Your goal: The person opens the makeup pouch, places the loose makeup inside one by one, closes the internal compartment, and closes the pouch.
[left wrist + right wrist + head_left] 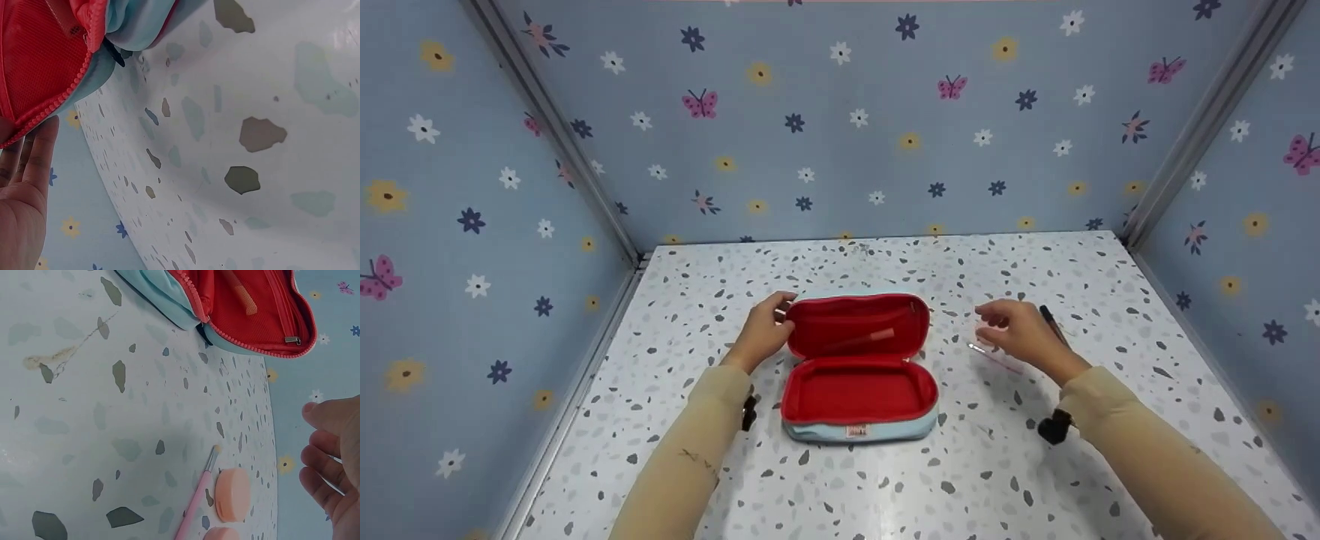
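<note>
A light-blue zip pouch (861,432) with red lining lies unzipped on the table, its lid raised at the back. My left hand (761,331) grips the lid's left edge, thumb on the inner side and fingers behind, as the left wrist view also shows. Behind the lid's mesh sits a slim item with a peach end (879,334). To the pouch's right, my right hand (1020,330) hovers with loosely bent fingers and nothing between them. Below it lies a pink makeup brush (194,500) with a silver ferrule. Beside the brush is a round peach container (233,495).
Part of a second peach piece (221,534) shows at the bottom of the right wrist view. A black pen-like stick (1051,322) lies partly behind my right hand. Flower-patterned panels (840,135) close off the speckled table (855,487) at the back and sides.
</note>
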Demonstrator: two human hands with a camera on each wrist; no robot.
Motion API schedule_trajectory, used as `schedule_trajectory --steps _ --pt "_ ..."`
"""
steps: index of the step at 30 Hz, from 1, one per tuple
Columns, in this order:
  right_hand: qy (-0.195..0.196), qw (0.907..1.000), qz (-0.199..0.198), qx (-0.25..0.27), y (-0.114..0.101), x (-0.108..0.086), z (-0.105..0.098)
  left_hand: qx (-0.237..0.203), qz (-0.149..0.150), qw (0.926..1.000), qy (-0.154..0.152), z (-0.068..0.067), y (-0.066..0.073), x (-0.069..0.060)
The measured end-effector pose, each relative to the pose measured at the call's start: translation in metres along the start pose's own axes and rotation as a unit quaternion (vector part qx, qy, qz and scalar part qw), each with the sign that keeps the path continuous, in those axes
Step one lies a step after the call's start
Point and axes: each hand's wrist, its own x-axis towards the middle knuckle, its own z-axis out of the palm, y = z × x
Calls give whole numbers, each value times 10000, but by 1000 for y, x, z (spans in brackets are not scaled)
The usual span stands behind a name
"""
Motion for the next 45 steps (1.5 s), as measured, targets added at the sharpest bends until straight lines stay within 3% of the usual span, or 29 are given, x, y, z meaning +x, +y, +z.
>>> schedule_trajectory --steps 5,11,20,27,34,45 --pt "1 10000 47 -79 9 -9 0 1 -59 10000 -19 1 -1 0" --pt "-60 9991 370 -219 18 -18 4 -12 -92 10000 -7 0 0 0" --pt "-188 9988 360 -273 34 -30 9 15 -3 10000 -1 0 0 1" --pt "-466 9955 765 -294 45 -31 15 17 45 10000 11 0 0 0" --pt "-860 9866 1354 -289 49 -30 18 65 -35 10000 -8 0 -1 1" --pt "-1295 9800 1458 -399 44 -21 18 33 77 10000 5 -1 -1 1"
